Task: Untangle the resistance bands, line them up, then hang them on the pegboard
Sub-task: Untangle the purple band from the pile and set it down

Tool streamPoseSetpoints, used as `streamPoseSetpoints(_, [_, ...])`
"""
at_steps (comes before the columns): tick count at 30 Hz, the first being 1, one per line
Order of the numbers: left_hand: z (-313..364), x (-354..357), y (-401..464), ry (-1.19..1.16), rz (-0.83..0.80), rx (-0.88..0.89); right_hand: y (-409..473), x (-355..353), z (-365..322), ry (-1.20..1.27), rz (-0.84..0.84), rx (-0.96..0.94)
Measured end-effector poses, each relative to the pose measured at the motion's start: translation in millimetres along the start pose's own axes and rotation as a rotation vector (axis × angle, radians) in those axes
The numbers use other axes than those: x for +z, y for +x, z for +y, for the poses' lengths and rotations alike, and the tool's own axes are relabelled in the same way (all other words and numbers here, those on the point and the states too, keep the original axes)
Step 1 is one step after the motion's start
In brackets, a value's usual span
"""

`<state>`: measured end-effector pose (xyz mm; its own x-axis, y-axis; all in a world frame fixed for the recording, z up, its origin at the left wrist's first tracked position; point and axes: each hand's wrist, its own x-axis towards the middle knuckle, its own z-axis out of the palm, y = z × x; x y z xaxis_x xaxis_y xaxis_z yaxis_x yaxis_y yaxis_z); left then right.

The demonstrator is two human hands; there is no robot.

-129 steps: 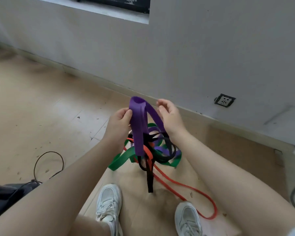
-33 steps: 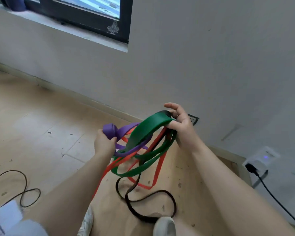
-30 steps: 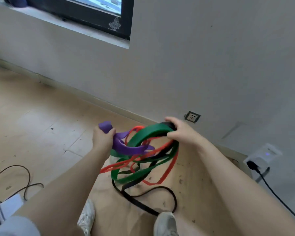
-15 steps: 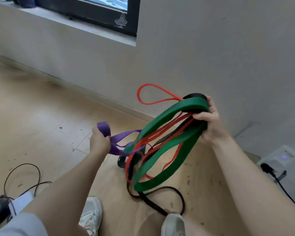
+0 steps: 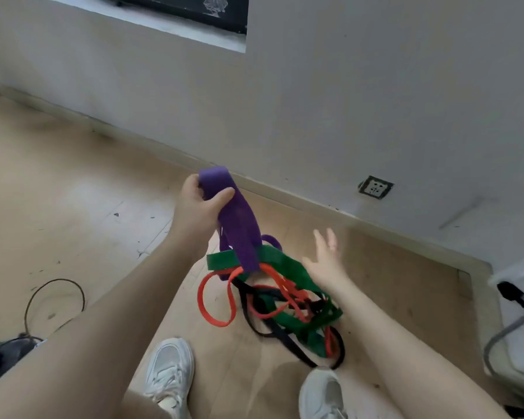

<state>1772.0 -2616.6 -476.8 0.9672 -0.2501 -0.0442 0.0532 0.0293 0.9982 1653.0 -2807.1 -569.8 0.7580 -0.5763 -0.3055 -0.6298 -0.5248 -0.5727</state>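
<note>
The left hand [image 5: 198, 211] is gripping the wide purple rubber resistance band [image 5: 236, 225]; the right hand [image 5: 325, 261] is hovering with fingers spread wide, holding nothing.

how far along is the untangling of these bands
Early. Nothing looks done: no band is free or lined up. In hand: the left hand grips the purple band, lifting it from the pile; the right hand is open, holding nothing. Left: green band, red band and black band lie knotted on the floor; no pegboard in view.
</note>
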Motion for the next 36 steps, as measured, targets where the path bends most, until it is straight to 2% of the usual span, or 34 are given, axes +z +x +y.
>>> streamPoseSetpoints(2, [11, 3, -1, -0.022, -0.050, 0.013, -10, 9, -32, 0.069, -0.036, -0.376])
streamPoseSetpoints(3, [16, 5, -2, -0.036, -0.064, 0.025, -12, 14, -45, 0.093, -0.088, -0.465])
streamPoseSetpoints(4, [22, 7, -3, -0.056, -0.073, 0.043, -12, 21, -52, 0.123, -0.166, -0.476])
streamPoseSetpoints(7, [30, 7, -3, -0.066, -0.069, 0.074, -11, 43, -53, 0.135, -0.329, -0.363])
streamPoseSetpoints(11, [19, -5, 0, -0.009, -0.005, 0.056, -17, 51, -48, 0.060, -0.261, -0.243])
streamPoseSetpoints(13, [8, -9, 4, 0.018, 0.052, 0.030, -18, 49, -50, 0.054, -0.287, -0.140])
streamPoseSetpoints(15, [-5, -12, 6, 0.047, 0.076, -0.017, -20, 41, -52, 0.031, -0.367, -0.092])
streamPoseSetpoints(19, [-19, -13, 6, 0.010, 0.107, -0.093, -23, 28, -55, 0.204, -0.547, 0.006])
streamPoseSetpoints(23, [-15, -13, 2, -0.030, 0.118, -0.057, -27, 26, -52, 0.242, -0.603, 0.065])
streamPoseSetpoints(26, [-14, -11, -4, -0.009, 0.112, -0.017, -35, 28, -59, 0.229, -0.724, 0.093])
streamPoseSetpoints(28, [-15, -14, -3, -0.011, 0.120, -0.017, -38, 30, -64, 0.226, -0.759, 0.048])
streamPoseSetpoints(30, [-18, -23, -2, 0.015, 0.117, -0.031, -39, 23, -69, 0.264, -0.715, -0.020])
streamPoseSetpoints(32, [-25, -32, 0, 0.094, 0.092, -0.075, -39, 3, -77, 0.421, -0.631, -0.093])
streamPoseSetpoints(36, [-46, -46, -1, 0.285, 0.016, -0.172, -40, -59, -100, 0.779, -0.553, -0.375])
